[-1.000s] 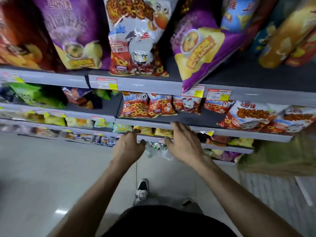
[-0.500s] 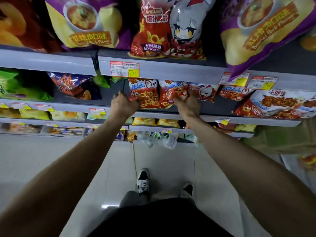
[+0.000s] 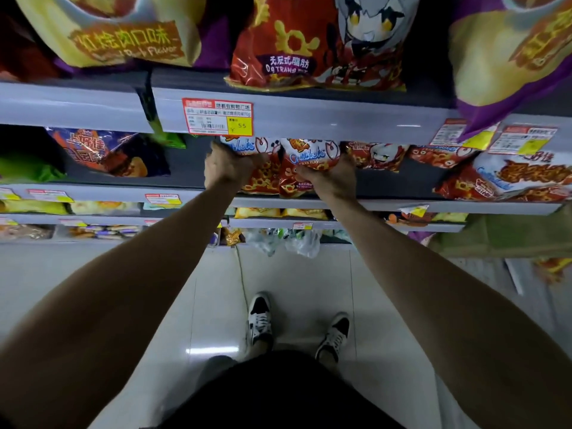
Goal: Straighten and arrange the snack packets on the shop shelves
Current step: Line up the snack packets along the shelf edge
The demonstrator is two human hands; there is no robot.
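While your left hand curls round the left edge of one glossy red-and-white crab-flavour snack packet and your right hand clasps the right side of its twin, both packets stand side by side, touching, near the front of the grey metal middle shelf. Squeeze too hard and the puffed foil may crease; draw them forward and they could slip over the shelf lip. Just beside your right hand, a red packet with a cartoon face may topple if nudged. Above, a large purple-and-yellow bag overhangs the upper shelf; a jolt there could bring it down.
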